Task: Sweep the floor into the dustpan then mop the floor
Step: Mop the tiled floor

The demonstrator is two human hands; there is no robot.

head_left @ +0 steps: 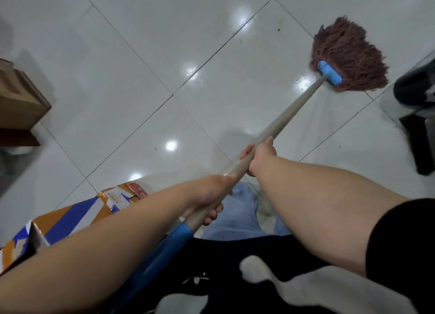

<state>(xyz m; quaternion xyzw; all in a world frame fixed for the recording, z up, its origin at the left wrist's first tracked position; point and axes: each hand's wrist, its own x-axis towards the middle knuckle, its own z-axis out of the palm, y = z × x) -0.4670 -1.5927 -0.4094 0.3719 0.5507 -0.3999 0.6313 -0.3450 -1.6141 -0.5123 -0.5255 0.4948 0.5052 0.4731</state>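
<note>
out on the glossy white tiled floor (146, 62), at the far right of the view, the reddish-brown mop head (348, 55) lies spread flat under its blue clamp (329, 72), and the pale mop handle (294, 111) runs back from it to the person. the right hand (260, 155) is wrapped round the handle further down its length; the left hand (209, 196) is wrapped round it nearer the body, just above the blue grip sleeve (164, 248). both hands hold it firmly, fingers curled closed around the shaft. no dustpan or broom shows, so the mopping stage seems to be under way.

the risks sit at the edges. dark objects (416, 116) lie just beside the mop head on the right; a wide stroke that way could snag the strands or push dirty water against them. an orange and blue carton (70, 217) lies near the person's left, and a brown box (18, 99) further off, so a back-swing of the handle end could knock them or a wet pass could soak the cardboard. the tiles look shiny, perhaps wet, so a slip is possible underfoot.
</note>
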